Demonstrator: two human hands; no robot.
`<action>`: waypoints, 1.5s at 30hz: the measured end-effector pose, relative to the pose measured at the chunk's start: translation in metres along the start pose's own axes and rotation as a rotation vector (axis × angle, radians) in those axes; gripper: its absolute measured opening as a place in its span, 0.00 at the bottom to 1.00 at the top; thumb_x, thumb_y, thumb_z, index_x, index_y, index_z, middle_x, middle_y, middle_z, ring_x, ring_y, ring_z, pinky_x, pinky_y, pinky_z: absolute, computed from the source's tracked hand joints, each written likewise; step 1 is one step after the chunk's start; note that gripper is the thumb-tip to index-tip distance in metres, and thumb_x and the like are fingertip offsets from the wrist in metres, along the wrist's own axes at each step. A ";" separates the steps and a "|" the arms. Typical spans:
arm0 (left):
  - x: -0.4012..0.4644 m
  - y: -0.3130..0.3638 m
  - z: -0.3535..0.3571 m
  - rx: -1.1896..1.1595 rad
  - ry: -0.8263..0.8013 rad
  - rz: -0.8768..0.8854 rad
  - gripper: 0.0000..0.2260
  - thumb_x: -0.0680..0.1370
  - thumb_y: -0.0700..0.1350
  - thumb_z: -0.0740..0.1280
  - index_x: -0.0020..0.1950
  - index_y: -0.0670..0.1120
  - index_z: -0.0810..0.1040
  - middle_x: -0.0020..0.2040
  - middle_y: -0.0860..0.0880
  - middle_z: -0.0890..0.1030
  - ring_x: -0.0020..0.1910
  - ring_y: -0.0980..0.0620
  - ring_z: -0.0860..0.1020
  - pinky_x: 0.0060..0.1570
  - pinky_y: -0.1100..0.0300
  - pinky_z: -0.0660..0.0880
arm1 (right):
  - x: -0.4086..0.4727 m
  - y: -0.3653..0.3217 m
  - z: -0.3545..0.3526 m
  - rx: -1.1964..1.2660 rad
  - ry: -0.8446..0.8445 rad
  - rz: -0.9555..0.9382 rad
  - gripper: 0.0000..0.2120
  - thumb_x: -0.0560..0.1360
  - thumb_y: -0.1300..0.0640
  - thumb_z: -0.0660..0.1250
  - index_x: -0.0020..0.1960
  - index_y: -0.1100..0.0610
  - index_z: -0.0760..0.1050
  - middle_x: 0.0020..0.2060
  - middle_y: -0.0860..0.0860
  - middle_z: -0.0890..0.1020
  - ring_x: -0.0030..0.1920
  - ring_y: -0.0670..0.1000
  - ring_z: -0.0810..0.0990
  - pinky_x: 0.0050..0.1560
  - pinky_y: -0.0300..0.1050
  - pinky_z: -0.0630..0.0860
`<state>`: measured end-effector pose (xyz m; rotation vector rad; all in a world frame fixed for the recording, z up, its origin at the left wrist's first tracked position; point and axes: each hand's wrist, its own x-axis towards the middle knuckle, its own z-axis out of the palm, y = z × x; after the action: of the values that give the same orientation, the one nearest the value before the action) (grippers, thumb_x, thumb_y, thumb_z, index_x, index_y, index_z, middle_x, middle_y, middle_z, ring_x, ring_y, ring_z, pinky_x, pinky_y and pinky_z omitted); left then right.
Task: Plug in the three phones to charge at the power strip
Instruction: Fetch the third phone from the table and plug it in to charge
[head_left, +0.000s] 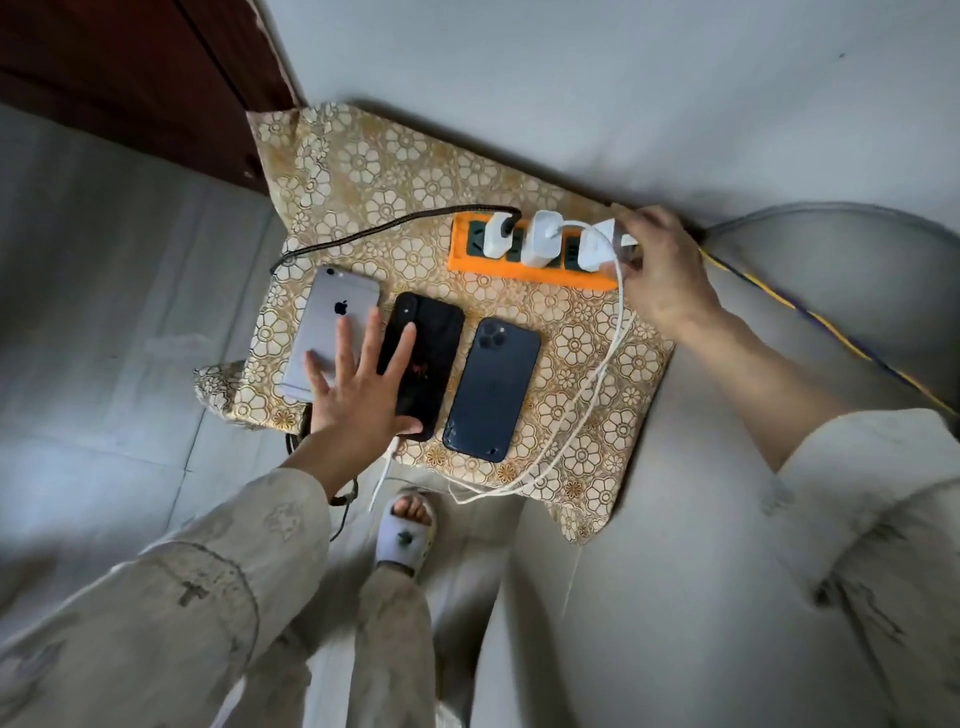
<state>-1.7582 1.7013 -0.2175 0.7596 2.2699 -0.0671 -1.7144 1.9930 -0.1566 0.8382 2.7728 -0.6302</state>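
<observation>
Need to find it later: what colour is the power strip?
Orange, with dark sockets, power strip; head view.

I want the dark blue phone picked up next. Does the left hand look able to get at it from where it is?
Probably yes. The left hand lies spread over the silver phone and black phone; the dark blue phone lies just beside them, back up, with nothing on it.

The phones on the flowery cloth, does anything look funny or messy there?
Mostly tidy: three phones lie face down in a row. The blue phone looks scuffed or cracked near its lower left corner. The white cables trail loosely off the cloth's front edge. The rightmost charger sits tilted at the power strip.
</observation>
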 end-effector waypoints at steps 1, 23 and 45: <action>0.000 0.000 0.001 0.008 0.000 -0.004 0.48 0.70 0.62 0.64 0.69 0.55 0.26 0.73 0.46 0.28 0.72 0.39 0.31 0.67 0.32 0.44 | 0.001 -0.001 -0.001 0.006 -0.009 -0.008 0.26 0.69 0.64 0.70 0.67 0.58 0.70 0.60 0.60 0.73 0.61 0.60 0.73 0.62 0.47 0.68; 0.002 0.003 0.001 0.082 -0.051 -0.031 0.49 0.70 0.64 0.62 0.65 0.54 0.21 0.67 0.45 0.23 0.71 0.38 0.30 0.67 0.32 0.45 | 0.021 -0.021 -0.004 -0.376 -0.185 -0.303 0.18 0.73 0.64 0.65 0.62 0.67 0.69 0.58 0.63 0.77 0.60 0.61 0.72 0.59 0.48 0.65; -0.002 0.003 -0.007 0.052 -0.023 0.006 0.47 0.72 0.61 0.64 0.71 0.54 0.29 0.74 0.45 0.30 0.72 0.38 0.31 0.68 0.33 0.45 | -0.063 -0.011 0.033 0.807 -0.015 0.541 0.12 0.74 0.57 0.66 0.56 0.59 0.75 0.49 0.57 0.82 0.41 0.54 0.80 0.50 0.50 0.79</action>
<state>-1.7598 1.7042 -0.2108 0.7888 2.2517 -0.1314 -1.6670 1.9393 -0.1646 1.6145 2.0583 -1.6261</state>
